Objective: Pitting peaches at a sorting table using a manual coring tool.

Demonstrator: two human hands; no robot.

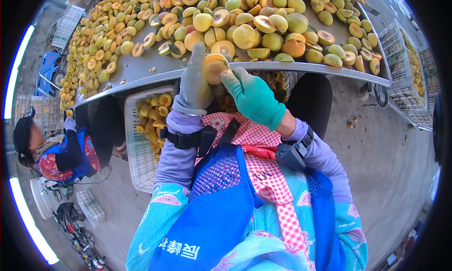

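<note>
A halved yellow peach or similar stone fruit [214,68] is held up just past the near edge of a metal table [159,73]. My left hand [196,82], in a dirty grey glove, grips it from the left side. In a green knit glove, my right hand [252,94] has its fingertips at the fruit's right side; whether they pinch a small tool cannot be seen. Halved and whole fruits [243,36] lie heaped on the table beyond both hands. Under the edge, below my hands, more fruit pieces show partly hidden.
To the left of my lap, a white plastic crate [134,165] holds hollowed fruit halves [153,115]. A co-worker [70,154] in a blue apron sits at far left, a gloved hand near the table. Crates of fruit [406,66] stand at right beyond the table's corner.
</note>
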